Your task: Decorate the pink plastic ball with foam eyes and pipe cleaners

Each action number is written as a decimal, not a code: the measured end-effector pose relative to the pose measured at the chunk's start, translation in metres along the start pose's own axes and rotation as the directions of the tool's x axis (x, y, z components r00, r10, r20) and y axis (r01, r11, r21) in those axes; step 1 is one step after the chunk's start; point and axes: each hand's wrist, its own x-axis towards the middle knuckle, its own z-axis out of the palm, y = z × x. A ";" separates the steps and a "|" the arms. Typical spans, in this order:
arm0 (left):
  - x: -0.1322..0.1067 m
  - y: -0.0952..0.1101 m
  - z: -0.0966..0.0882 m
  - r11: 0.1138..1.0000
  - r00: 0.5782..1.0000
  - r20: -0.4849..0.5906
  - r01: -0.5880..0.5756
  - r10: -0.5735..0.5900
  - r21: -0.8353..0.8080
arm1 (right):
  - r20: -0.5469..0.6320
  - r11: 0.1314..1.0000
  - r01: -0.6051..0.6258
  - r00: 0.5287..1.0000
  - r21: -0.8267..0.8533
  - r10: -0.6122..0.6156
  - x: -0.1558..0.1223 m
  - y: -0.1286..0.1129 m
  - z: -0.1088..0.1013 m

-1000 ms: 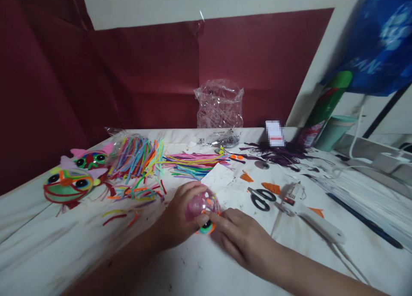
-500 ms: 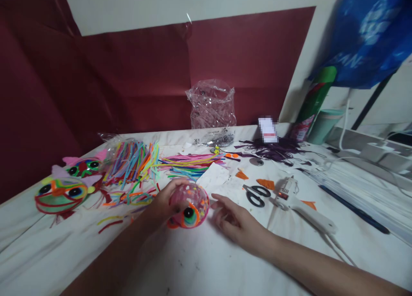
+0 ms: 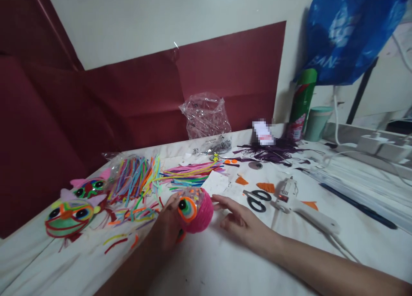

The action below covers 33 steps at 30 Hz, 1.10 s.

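Note:
A round pink craft ornament (image 3: pixel 203 212) with a black-and-orange ringed eye is held up over the table's middle. My left hand (image 3: pixel 169 221) is closed round its left side, partly hidden behind it. My right hand (image 3: pixel 240 216) has its fingers apart at the ornament's right edge; whether the fingertips touch it I cannot tell. Black-handled scissors (image 3: pixel 257 200) and a white glue gun (image 3: pixel 299 208) lie to the right. Two finished-looking face ornaments, a green-mouthed one (image 3: pixel 66 229) and a pink-eared one (image 3: pixel 92 186), rest on the left.
Bundles of coloured pipe cleaners (image 3: pixel 133 180) lie at the back left. Purple tassels (image 3: pixel 273 152), orange pieces (image 3: pixel 265 187) and a clear plastic bag (image 3: pixel 206 116) are behind. Clear glue sticks (image 3: pixel 363 193) and white plugs (image 3: pixel 383 148) sit far right, near a green cup (image 3: pixel 318 122).
The ornament has been turned in my left hand, so its solid pink side now faces right. My right hand stays close beside it. The view has shifted slightly.

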 end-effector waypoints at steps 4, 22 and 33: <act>0.001 -0.008 0.000 1.000 0.999 0.035 0.013 -0.012 -0.027 | -0.017 1.000 0.001 1.000 -0.018 -0.001 0.000 0.000 0.001; -0.005 -0.012 0.008 0.969 0.999 -0.049 -0.011 -0.001 -0.245 | 0.015 0.819 0.236 0.963 -0.523 -0.268 -0.011 0.004 0.004; -0.006 -0.016 0.008 0.999 0.979 -0.200 -0.028 0.030 0.015 | 0.323 0.389 0.461 0.871 -0.798 -0.369 -0.016 -0.006 0.013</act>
